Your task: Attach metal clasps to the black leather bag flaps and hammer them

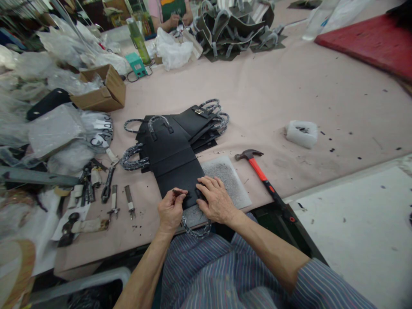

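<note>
A black bag panel (176,165) with wrapped handles lies over the table's front edge. My left hand (172,210) is closed in a pinch at its near left edge, on a small dark piece too small to name. My right hand (216,199) grips the panel's near right edge, thumb and fingers around a dark handle end. Below both hands, a plastic-wrapped handle loop (197,231) hangs toward my lap. Under the panel lies a speckled pale board (230,182). More black panels (198,124), one with a gold clasp, are stacked behind.
A claw hammer (257,169) lies at right, its handle past the table edge. Awls and other hand tools (129,201) lie at left. Further off are a white foam roll (301,134), a cardboard box (107,92), grey bag pieces (231,32) and a person (174,15) across the table.
</note>
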A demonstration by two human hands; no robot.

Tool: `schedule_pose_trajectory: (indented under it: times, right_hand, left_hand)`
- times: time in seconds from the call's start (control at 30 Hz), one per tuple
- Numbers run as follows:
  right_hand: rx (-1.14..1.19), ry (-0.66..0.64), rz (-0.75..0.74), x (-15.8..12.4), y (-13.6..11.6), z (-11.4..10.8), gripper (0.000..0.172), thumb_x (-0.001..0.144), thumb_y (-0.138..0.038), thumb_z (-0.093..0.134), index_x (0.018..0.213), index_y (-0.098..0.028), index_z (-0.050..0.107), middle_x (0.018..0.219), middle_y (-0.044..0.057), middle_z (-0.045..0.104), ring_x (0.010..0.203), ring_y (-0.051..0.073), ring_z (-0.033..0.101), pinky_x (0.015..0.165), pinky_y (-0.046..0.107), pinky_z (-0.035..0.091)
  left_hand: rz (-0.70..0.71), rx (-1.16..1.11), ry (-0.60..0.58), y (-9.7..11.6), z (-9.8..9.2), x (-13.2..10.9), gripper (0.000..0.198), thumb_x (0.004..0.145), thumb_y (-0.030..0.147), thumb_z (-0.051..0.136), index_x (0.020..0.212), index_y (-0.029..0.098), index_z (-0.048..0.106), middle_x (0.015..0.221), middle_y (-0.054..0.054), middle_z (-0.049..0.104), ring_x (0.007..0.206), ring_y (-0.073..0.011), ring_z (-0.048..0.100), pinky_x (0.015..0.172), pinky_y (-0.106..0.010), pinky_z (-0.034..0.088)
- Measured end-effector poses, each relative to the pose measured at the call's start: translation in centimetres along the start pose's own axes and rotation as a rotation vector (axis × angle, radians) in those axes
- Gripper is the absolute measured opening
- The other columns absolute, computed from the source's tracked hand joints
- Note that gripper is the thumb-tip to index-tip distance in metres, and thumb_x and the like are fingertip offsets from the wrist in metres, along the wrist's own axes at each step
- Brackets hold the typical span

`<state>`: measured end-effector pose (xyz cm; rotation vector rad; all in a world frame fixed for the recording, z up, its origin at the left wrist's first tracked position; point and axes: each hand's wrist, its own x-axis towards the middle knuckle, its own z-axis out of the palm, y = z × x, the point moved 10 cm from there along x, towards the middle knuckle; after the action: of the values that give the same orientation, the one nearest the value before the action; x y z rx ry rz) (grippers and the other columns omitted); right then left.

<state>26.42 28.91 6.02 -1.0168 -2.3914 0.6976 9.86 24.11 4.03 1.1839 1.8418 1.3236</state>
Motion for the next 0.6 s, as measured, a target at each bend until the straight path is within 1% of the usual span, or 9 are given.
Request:
schedule_pose_trajectory:
  times: [0.1,0.17,0.23,0.3,0.37,0.43,0.47,0.53,0.6]
  right_hand:
    - [0.088,0.091,-0.018,-0.2,0.9,-1.7,0.035,0.092,-0.032,0.059,0.125,-0.019,0.061,0.138,0.013,0.059,0.133,0.029,0.05,0.115,0.052,0.035]
    - [0.06,0.218,0.056,-0.9,3.4,-4.4,0.032,0.094,-0.032,0.055,0.122,-0.019,0.062,0.133,0.015,0.06,0.127,0.028,0.053,0.11,0.049,0.041]
    - [-0.085,0.306,0.235,-2.3,7.3,-7.3,0.033,0.093,-0.03,0.054,0.121,-0.015,0.061,0.133,0.019,0.058,0.126,0.032,0.052,0.108,0.051,0.041]
    - [-0.239,0.27,0.474,-4.2,11.8,-9.5,0.037,0.088,-0.027,0.055,0.121,-0.01,0.06,0.134,0.025,0.054,0.127,0.038,0.049,0.107,0.056,0.039]
    - [-0.195,0.187,0.728,-6.3,16.2,-10.8,0.032,0.084,-0.026,0.057,0.112,-0.01,0.06,0.124,0.027,0.056,0.124,0.041,0.049,0.103,0.059,0.04]
    - [-0.03,0.131,0.901,-7.7,18.8,-11.1,0.02,0.081,-0.027,0.059,0.098,-0.015,0.06,0.107,0.023,0.06,0.115,0.039,0.053,0.094,0.056,0.046]
    - [0.057,0.112,0.94,-7.8,19.2,-11.1,0.015,0.08,-0.029,0.059,0.091,-0.018,0.058,0.098,0.019,0.06,0.107,0.036,0.057,0.087,0.053,0.05]
    - [0.187,0.066,0.939,-6.9,18.5,-10.9,0.011,0.08,-0.032,0.059,0.081,-0.022,0.053,0.079,0.01,0.057,0.083,0.028,0.061,0.069,0.043,0.055]
    - [0.285,0.012,0.9,-5.5,16.3,-10.4,0.014,0.083,-0.035,0.054,0.075,-0.024,0.048,0.066,0.002,0.05,0.059,0.019,0.053,0.054,0.034,0.051]
  left_hand:
    - [0.062,0.103,0.009,0.7,0.0,-0.2,0.008,0.089,0.027,0.064,0.089,0.021,0.069,0.088,-0.003,0.077,0.083,-0.0182,0.073,0.081,-0.03,0.057]
    - [0.085,0.123,0.014,1.1,0.0,-0.2,0.008,0.088,0.027,0.064,0.089,0.022,0.07,0.087,-0.003,0.077,0.081,-0.0185,0.073,0.079,-0.03,0.057]
    - [0.1,0.115,0.018,1.3,-0.1,-0.3,0.008,0.087,0.026,0.065,0.088,0.022,0.071,0.088,-0.003,0.078,0.081,-0.0188,0.073,0.079,-0.03,0.057]
    - [0.118,0.103,0.014,1.5,-0.1,-0.3,0.007,0.086,0.025,0.065,0.088,0.023,0.072,0.088,-0.002,0.078,0.082,-0.019,0.073,0.081,-0.03,0.058]
    - [0.133,0.091,0.004,1.6,0.1,-0.3,0.008,0.085,0.023,0.065,0.087,0.024,0.073,0.088,-0.002,0.078,0.082,-0.0189,0.074,0.082,-0.03,0.058]
    - [0.144,0.071,-0.009,1.6,0.3,-0.3,0.009,0.084,0.023,0.064,0.087,0.024,0.073,0.087,-0.002,0.078,0.082,-0.0191,0.074,0.082,-0.03,0.058]
    - [0.149,0.06,-0.011,1.6,0.3,-0.3,0.01,0.084,0.023,0.064,0.087,0.024,0.073,0.086,-0.002,0.078,0.082,-0.0192,0.074,0.082,-0.03,0.058]
    - [0.158,0.039,-0.015,1.6,0.4,-0.3,0.01,0.084,0.023,0.064,0.086,0.024,0.073,0.085,-0.002,0.078,0.082,-0.0196,0.074,0.081,-0.03,0.058]
    - [0.16,0.025,-0.017,1.5,0.5,-0.2,0.01,0.084,0.024,0.064,0.085,0.024,0.073,0.085,-0.002,0.078,0.08,-0.0193,0.073,0.079,-0.03,0.058]
